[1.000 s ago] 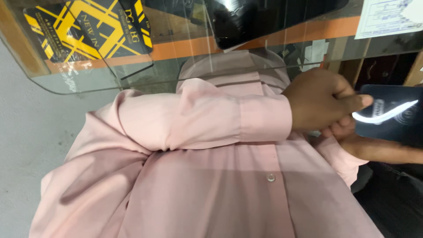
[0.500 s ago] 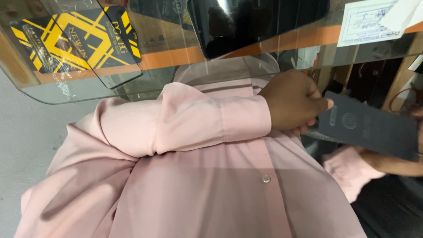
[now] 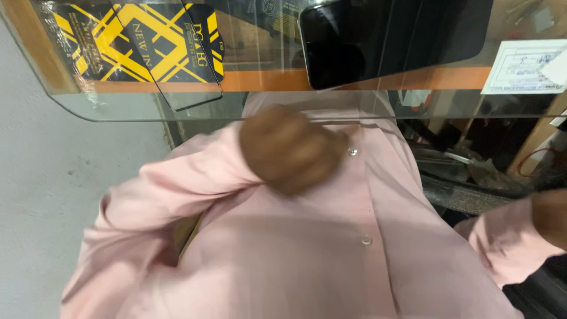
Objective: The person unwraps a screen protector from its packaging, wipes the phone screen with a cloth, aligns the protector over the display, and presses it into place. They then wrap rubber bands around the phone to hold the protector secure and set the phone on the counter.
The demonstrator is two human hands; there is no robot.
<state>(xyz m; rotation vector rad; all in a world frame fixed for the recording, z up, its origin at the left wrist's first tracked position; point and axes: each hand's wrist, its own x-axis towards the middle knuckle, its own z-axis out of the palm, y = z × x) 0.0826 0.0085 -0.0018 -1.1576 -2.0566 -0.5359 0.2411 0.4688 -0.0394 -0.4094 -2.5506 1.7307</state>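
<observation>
I look down at my own pink shirt (image 3: pixel 307 254). My left hand (image 3: pixel 289 150) is blurred and curled into a fist against my chest, just left of the shirt's button line; nothing shows in it. Its pink sleeve (image 3: pixel 177 189) runs in from the lower left. Only a sliver of my right hand (image 3: pixel 552 215) shows at the right edge above its pink cuff (image 3: pixel 502 239), and its fingers are out of frame. A glass counter edge (image 3: pixel 177 109) crosses the top of the view.
On the glass counter lie black and yellow packets (image 3: pixel 136 47), a black phone (image 3: pixel 384 41) and a white paper slip (image 3: pixel 522 65). Dark clutter and a curved metal part (image 3: pixel 466 189) sit below the counter on the right. Grey floor (image 3: pixel 53 195) is on the left.
My left hand has drawn back from the right side to the middle of my chest. The dark flat packet my right hand held has gone out of view.
</observation>
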